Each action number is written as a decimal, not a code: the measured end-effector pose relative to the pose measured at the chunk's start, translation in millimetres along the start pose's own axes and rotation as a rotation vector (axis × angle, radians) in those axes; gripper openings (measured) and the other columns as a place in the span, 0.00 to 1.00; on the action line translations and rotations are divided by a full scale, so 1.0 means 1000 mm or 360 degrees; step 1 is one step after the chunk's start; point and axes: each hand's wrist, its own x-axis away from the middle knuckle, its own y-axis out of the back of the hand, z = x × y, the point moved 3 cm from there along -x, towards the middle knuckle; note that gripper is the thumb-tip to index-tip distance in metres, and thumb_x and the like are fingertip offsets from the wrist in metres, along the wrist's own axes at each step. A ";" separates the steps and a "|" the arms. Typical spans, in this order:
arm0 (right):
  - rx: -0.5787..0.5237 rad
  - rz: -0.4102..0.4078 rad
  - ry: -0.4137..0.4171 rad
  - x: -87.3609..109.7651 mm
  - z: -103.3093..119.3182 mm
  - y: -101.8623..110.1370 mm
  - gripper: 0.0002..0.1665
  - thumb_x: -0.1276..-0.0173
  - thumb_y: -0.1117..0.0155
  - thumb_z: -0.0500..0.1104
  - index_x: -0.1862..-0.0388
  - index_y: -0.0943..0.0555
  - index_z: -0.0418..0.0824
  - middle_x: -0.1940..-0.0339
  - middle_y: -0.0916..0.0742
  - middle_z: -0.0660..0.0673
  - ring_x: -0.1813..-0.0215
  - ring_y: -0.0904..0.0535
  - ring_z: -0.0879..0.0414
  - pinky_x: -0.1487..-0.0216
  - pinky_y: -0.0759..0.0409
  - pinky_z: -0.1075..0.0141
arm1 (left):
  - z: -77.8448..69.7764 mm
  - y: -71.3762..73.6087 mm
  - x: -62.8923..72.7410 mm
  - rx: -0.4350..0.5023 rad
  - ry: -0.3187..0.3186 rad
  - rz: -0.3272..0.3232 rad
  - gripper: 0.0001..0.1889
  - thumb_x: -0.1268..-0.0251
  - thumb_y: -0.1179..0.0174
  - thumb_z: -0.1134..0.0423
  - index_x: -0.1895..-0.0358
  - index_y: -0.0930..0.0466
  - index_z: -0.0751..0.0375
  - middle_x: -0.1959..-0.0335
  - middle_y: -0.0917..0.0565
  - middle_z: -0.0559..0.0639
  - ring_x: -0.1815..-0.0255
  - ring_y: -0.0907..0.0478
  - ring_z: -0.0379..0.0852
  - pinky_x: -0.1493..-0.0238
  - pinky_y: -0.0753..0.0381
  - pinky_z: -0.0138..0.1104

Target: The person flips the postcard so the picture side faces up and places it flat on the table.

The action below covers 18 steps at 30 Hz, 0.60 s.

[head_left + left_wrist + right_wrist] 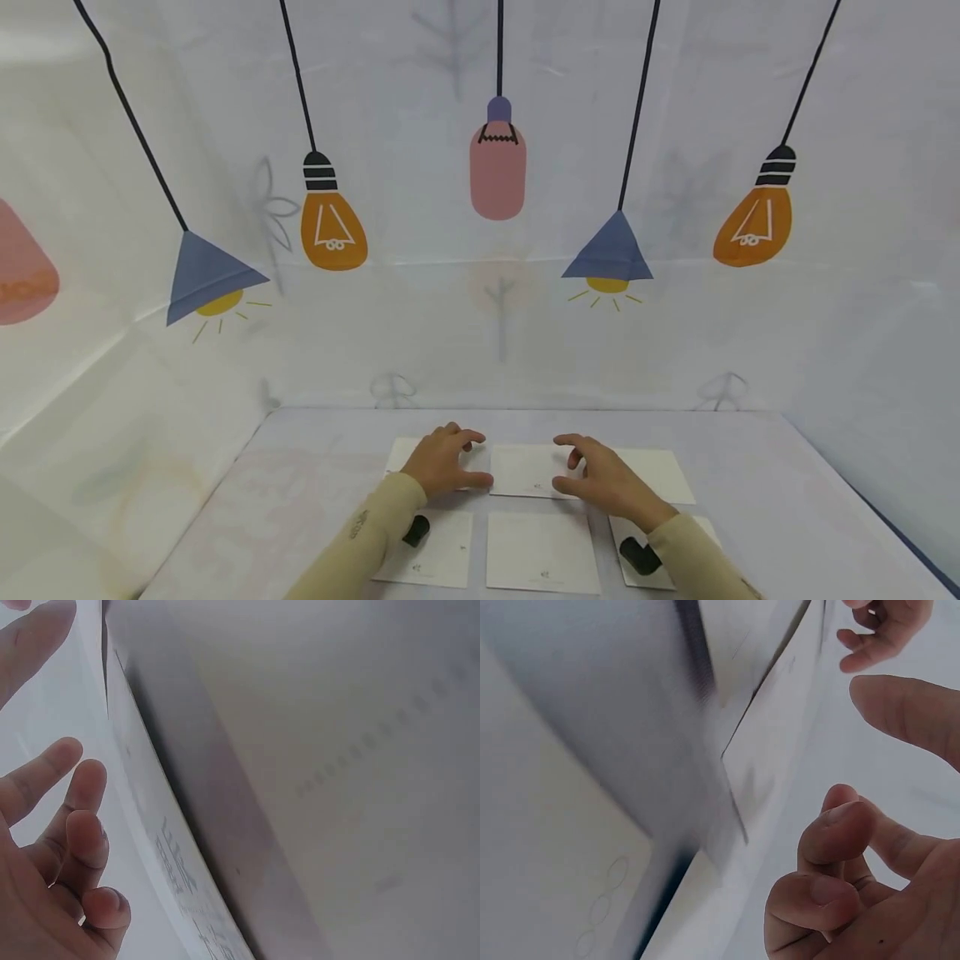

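White paper sheets lie in two rows on the table. Over the back row, my left hand [446, 464] hovers at the inner edge of the back left sheet [402, 451], thumb and fingers spread apart. Opposite it, my right hand [609, 481] hangs over the right side of the back middle sheet [522, 469], fingers loosely bent. That sheet has small dark print near its lower edge. Neither hand holds anything. Both wrist views show bent fingers and thumb apart from the paper, and the left hand [895, 631] also appears at the top of the right wrist view.
Nearer me lie a front left sheet [444, 554], a front middle sheet [542, 552] and a front right sheet [707, 527]; the back right sheet [663, 473] is partly behind my right hand. A white curtain [420, 333] with printed lamps encloses the table [300, 483].
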 end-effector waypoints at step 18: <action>0.0031 -0.0013 -0.0112 0.000 -0.026 0.011 0.54 0.45 0.18 0.47 0.25 0.36 0.33 0.57 0.23 0.46 0.66 0.29 0.55 0.67 0.29 0.64 | 0.000 -0.013 -0.018 -0.0154 0.0079 0.0184 0.47 0.57 0.29 0.26 0.31 0.24 0.44 0.53 0.24 0.48 0.52 0.28 0.48 0.55 0.36 0.44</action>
